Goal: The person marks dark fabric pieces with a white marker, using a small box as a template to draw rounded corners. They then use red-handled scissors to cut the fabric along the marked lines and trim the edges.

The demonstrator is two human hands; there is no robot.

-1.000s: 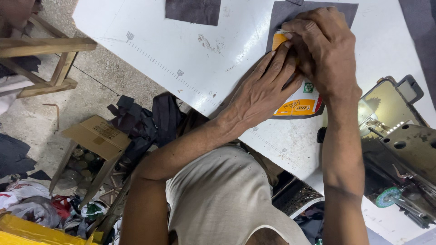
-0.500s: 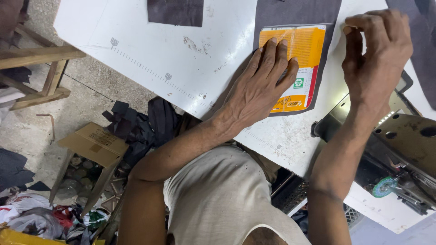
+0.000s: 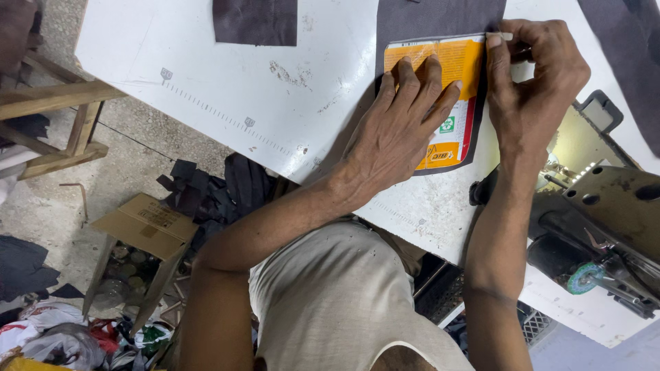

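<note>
My left hand [image 3: 402,130] lies flat, fingers spread, pressing down an orange and yellow card [image 3: 459,60]. The card rests on a dark grey piece of fabric [image 3: 440,17] on the white table [image 3: 206,75]. My right hand [image 3: 536,82] is at the card's upper right corner and pinches a small white piece of chalk [image 3: 500,36] against the card's edge. The card's lower left part is hidden under my left hand.
A second dark fabric piece [image 3: 254,20] lies at the table's far edge, with more dark cloth [image 3: 629,41] at the right. A sewing machine [image 3: 605,206] stands to my right. On the floor at left are a cardboard box [image 3: 141,223], dark fabric scraps [image 3: 213,185] and a wooden stool [image 3: 48,117].
My right hand lifted off the card, swung out to the right, then came back to the card's top right corner with the chalk. My left hand stayed pressed on the card.
</note>
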